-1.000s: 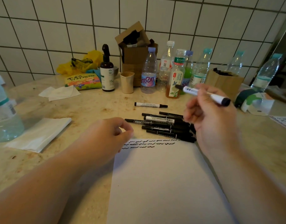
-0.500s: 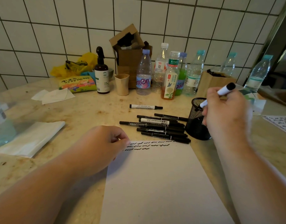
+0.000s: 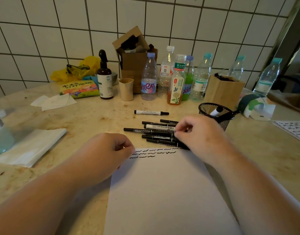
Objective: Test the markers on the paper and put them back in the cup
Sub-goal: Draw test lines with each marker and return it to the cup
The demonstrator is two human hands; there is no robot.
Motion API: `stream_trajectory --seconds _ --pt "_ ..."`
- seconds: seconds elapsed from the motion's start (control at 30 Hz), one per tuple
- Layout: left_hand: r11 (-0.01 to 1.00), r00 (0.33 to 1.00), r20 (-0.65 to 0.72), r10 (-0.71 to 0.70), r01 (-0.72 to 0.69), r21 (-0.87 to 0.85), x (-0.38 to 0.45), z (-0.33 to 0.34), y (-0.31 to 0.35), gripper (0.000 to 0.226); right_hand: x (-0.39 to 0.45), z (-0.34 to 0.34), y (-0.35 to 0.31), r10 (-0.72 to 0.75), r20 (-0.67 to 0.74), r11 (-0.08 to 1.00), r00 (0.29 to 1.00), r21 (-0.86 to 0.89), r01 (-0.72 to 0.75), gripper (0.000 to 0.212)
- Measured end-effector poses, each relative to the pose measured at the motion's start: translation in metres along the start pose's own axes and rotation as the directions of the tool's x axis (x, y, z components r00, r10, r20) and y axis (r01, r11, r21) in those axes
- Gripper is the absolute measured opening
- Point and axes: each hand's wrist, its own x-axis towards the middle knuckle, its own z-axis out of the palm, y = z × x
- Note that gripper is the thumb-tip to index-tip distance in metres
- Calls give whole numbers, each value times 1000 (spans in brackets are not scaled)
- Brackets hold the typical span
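Observation:
A white paper sheet (image 3: 162, 192) lies in front of me with black squiggles (image 3: 152, 152) along its top edge. My left hand (image 3: 105, 153) rests as a curled fist on the sheet's top left corner. Just beyond the paper lies a pile of several black markers (image 3: 154, 137), among them a white whiteboard marker (image 3: 160, 127). My right hand (image 3: 200, 134) reaches onto the pile's right end, and its fingertips pinch the white marker there. One more marker (image 3: 151, 112) lies alone farther back. The black mesh cup (image 3: 203, 107) stands right of the pile with a white marker (image 3: 216, 111) inside.
Several plastic bottles (image 3: 175, 82), a paper cup (image 3: 126, 89), a brown spray bottle (image 3: 104, 77) and a cardboard box (image 3: 134, 61) line the tiled wall. A brown paper bag (image 3: 223, 90) stands behind the mesh cup. Tissues (image 3: 30, 146) lie at left, another scribbled sheet (image 3: 293, 129) at right.
My right hand let the white marker go into the mesh cup, then moved left and down onto the marker pile. My left hand stayed on the paper's corner.

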Motion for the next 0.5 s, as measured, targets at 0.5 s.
stream_trajectory --seconds 0.5 --pt "999 999 -16 28 -29 -29 -1 0 0 20 -4 17 8 15 82 950 997 -313 12 9"
